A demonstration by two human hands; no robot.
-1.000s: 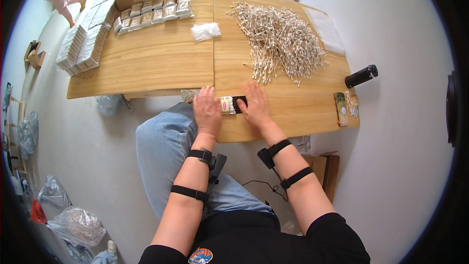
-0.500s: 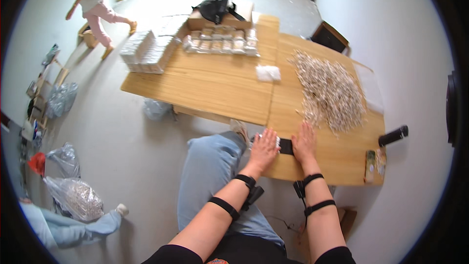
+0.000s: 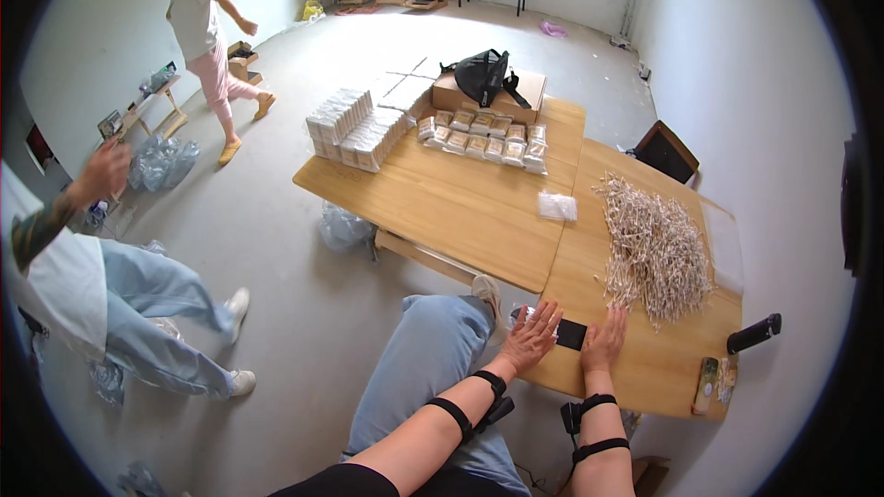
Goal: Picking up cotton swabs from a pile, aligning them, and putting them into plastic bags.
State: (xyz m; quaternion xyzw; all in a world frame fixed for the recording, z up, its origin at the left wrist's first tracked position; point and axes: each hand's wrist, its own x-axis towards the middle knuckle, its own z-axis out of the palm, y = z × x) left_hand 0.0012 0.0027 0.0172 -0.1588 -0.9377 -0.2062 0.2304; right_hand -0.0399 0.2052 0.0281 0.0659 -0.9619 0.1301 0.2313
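Observation:
My left hand [image 3: 529, 342] lies with its fingers stretched out at the near edge of the wooden table [image 3: 433, 212]. Partly under it is something white and clear, which the hand mostly hides. A flat black rectangular piece [image 3: 572, 335] shows between my two hands. My right hand [image 3: 603, 342] rests on the tabletop just right of that piece, fingers extended, holding nothing visible. Beyond the right hand spreads a large loose pile of cotton swabs [image 3: 656, 248]. A small stack of clear plastic bags [image 3: 556, 206] lies left of the pile.
Filled packets [image 3: 488, 140] stand in rows beside stacked white boxes [image 3: 354, 133]. A black bag [image 3: 482, 78] sits on a cardboard box [image 3: 448, 92]. At the right edge are a black cylinder [image 3: 754, 333] and a small package [image 3: 706, 385]. Two people [image 3: 60, 285] [image 3: 210, 46] are on the left.
My view has tilted up, so the table sits lower and more of the room shows. The near person at left has come further into view. Both my hands remain at the table edge.

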